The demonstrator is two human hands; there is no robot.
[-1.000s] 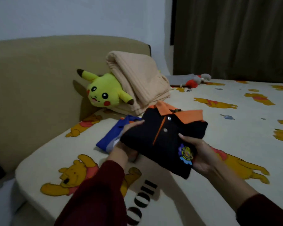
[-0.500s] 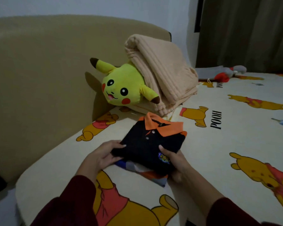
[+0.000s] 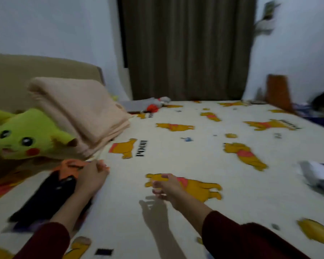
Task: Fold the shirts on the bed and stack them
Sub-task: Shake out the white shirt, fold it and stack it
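Observation:
The folded black shirt with an orange collar (image 3: 45, 199) lies at the left on the bed (image 3: 185, 157), on top of another folded shirt whose bluish edge (image 3: 26, 226) shows below it. My left hand (image 3: 91, 176) hovers by the black shirt's right side, fingers loosely curled, holding nothing. My right hand (image 3: 166, 186) reaches out over the sheet's middle, empty, fingers relaxed. A rumpled grey-white garment (image 3: 318, 176) lies at the far right edge. The view is blurred by motion.
A yellow plush toy (image 3: 24, 135) and a folded beige blanket (image 3: 79, 113) lean on the tan headboard (image 3: 11, 75) at the left. A grey and red item (image 3: 148, 105) lies at the bed's far side under dark curtains (image 3: 187, 47). An orange object (image 3: 278, 92) stands far right.
Both hands have let go of the black shirt, which stays on the stack. My right hand has swung right over the bed, and the view has turned right and up.

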